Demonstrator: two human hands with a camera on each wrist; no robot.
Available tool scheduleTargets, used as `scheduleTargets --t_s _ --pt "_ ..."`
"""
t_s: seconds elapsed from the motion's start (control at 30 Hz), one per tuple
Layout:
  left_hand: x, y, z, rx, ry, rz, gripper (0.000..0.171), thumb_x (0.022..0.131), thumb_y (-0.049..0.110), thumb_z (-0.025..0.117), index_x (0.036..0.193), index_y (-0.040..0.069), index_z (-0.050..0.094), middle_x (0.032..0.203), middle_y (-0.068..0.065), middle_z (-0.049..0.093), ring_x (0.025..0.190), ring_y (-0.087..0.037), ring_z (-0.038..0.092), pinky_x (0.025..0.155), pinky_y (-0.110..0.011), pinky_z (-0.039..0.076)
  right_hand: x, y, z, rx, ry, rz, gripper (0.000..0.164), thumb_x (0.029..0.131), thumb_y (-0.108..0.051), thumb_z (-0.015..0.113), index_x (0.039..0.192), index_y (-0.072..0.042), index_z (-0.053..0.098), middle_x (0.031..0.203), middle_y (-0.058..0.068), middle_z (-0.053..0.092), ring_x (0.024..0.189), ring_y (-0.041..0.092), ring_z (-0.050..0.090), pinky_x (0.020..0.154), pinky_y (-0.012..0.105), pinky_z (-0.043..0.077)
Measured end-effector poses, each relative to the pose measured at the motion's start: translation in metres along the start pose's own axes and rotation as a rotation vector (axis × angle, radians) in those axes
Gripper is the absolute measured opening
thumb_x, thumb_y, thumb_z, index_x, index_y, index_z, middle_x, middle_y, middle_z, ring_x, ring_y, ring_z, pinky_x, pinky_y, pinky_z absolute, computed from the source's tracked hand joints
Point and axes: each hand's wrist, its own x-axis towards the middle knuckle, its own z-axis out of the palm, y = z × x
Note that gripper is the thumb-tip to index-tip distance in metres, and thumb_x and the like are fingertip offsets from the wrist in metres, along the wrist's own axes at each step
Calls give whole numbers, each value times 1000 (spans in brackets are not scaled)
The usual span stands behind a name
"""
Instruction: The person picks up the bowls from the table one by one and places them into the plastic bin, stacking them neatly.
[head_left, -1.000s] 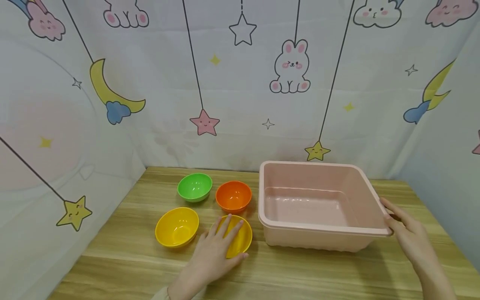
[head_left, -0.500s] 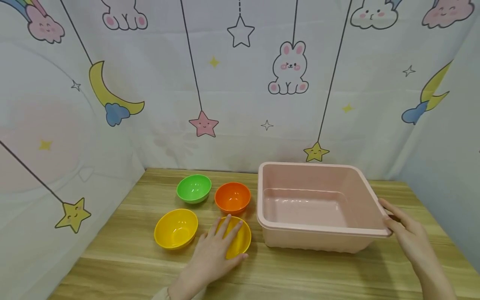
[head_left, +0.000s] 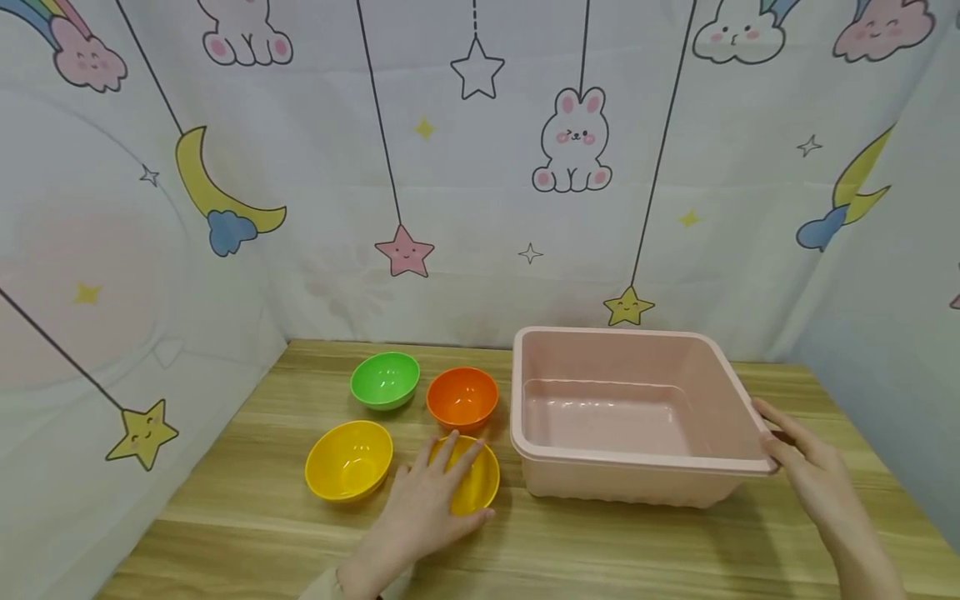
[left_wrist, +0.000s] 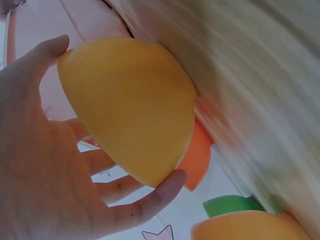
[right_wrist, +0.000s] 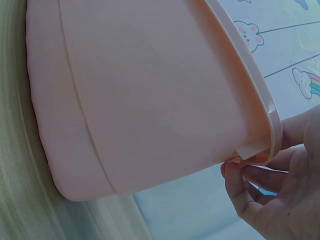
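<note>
Yellow bowl point(head_left: 482, 482) upright on the wooden table point(head_left: 600, 554), just left of the pink tub point(head_left: 622, 479). My left hand point(head_left: 427, 504) spreads wide over it, thumb and little finger at the rim, holding it. My right hand point(head_left: 810, 467) pinches the tub's right rim, thumb and fingers nearly together. Orange bowl point(head_left: 462, 400) close behind mine, green bowl point(head_left: 386, 381) farther left, second yellow bowl point(head_left: 349, 461) beside my left hand. Printed curtain point(head_left: 322, 167) at back. My left hand hides part of the held bowl; left wrist view cuts off the second yellow one.
</note>
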Motion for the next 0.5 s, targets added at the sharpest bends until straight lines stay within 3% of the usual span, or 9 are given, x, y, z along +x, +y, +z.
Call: scheduleTargets --t_s 0.5 --pt "9 -3 -1 35 -11 16 80 67 70 58 136 34 40 141 -11 39 123 -44 37 87 -60 40 -1 -2 0 -4 9 -12 49 95 -32 44 141 -20 34 107 -38 43 92 -21 40 68 13 30"
